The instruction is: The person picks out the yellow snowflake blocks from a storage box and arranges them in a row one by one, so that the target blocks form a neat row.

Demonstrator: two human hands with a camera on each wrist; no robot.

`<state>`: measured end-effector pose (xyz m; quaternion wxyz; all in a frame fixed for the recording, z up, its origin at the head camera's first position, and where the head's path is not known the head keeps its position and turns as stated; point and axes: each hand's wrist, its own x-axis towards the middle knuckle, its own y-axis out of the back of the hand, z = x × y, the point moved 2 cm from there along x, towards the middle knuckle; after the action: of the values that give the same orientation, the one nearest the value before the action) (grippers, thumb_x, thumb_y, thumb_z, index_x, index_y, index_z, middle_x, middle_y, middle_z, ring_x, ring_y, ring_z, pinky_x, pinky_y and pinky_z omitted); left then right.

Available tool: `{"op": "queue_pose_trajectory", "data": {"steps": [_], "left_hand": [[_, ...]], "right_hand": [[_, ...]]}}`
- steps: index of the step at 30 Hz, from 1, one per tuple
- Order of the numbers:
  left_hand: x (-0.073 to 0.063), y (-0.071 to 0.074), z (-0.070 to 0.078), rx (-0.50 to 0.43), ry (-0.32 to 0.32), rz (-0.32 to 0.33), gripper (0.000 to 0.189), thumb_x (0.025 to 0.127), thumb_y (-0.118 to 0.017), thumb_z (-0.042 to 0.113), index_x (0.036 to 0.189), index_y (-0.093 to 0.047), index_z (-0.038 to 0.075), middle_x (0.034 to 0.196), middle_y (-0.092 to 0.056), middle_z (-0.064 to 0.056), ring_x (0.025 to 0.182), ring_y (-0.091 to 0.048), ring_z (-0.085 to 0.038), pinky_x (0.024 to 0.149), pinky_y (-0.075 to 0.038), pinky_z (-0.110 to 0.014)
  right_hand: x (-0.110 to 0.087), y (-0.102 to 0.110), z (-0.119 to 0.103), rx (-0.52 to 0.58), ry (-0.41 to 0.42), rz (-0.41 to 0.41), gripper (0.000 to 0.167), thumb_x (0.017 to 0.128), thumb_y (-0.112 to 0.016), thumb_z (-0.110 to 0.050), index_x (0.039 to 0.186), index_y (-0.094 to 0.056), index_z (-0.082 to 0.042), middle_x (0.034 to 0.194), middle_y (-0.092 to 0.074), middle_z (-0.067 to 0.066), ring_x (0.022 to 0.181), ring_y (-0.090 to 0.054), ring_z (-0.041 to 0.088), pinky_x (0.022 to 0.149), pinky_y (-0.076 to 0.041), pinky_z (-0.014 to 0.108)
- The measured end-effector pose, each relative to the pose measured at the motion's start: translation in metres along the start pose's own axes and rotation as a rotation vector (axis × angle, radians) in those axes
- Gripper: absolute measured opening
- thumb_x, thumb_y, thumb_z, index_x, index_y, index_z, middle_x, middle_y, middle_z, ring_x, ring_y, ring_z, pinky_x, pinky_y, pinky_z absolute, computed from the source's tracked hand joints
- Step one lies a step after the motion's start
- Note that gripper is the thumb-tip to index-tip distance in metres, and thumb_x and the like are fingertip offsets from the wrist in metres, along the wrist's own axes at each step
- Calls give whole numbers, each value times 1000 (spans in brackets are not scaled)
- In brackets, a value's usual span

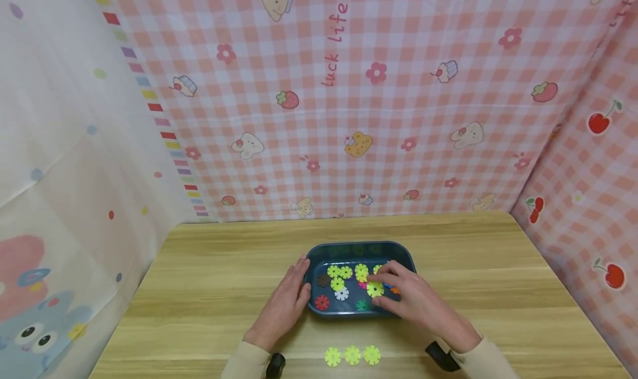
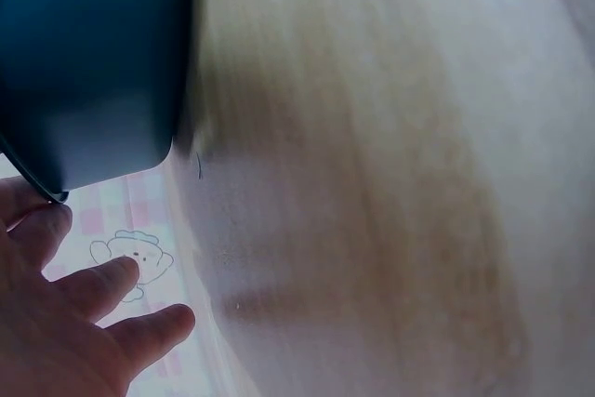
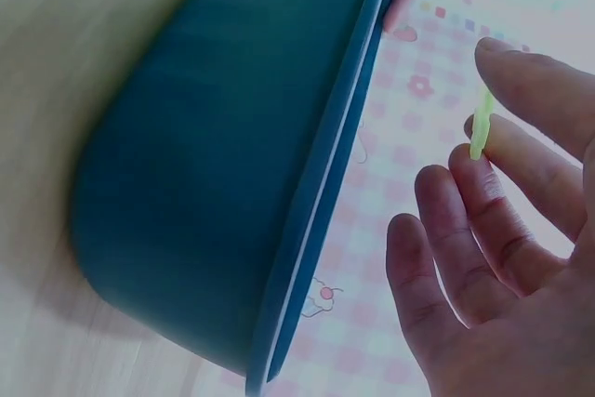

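A dark blue-green plastic tub stands on the table with several toothed snowflake discs inside, among them yellow-green, red, white and green ones. My left hand rests on the tub's left rim. Its fingers look spread and fairly straight in the left wrist view. Over the right part of the tub, my right hand pinches a yellow-green snowflake disc between thumb and fingers. That disc shows edge-on in the right wrist view, above the rim. The right hand hides some discs.
Three yellow-green discs lie in a row on the wooden table, between the tub and its near edge. Behind the table hangs a pink checked cloth; more printed cloth hangs on both sides.
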<state>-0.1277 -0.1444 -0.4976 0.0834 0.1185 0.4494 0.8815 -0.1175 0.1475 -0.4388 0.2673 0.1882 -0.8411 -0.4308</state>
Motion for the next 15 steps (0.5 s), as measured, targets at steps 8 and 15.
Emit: {"op": "queue_pose_trajectory", "data": {"steps": [8,15], "left_hand": [[0,-3,-2,5,-5,7,56,110,-49,25,161,-35,7,170,-27,-7,152,-33,-37,123,-30,-52],[0,-3,-3,7,-10,12,56,111,-49,26,161,-35,7,170,-27,-8,152,-33,-36,123,-30,-50]], "right_hand": [[-15,4,-11,3,-51,-15,34,90,-83,-22,123,-77,-16,114,-60,-4,96,-59,13,79,-58,29],[-29,1,-15,8,108,82,37,85,-87,-16,121,-77,-14,111,-61,-5,91,-59,11,72,-55,23]]}}
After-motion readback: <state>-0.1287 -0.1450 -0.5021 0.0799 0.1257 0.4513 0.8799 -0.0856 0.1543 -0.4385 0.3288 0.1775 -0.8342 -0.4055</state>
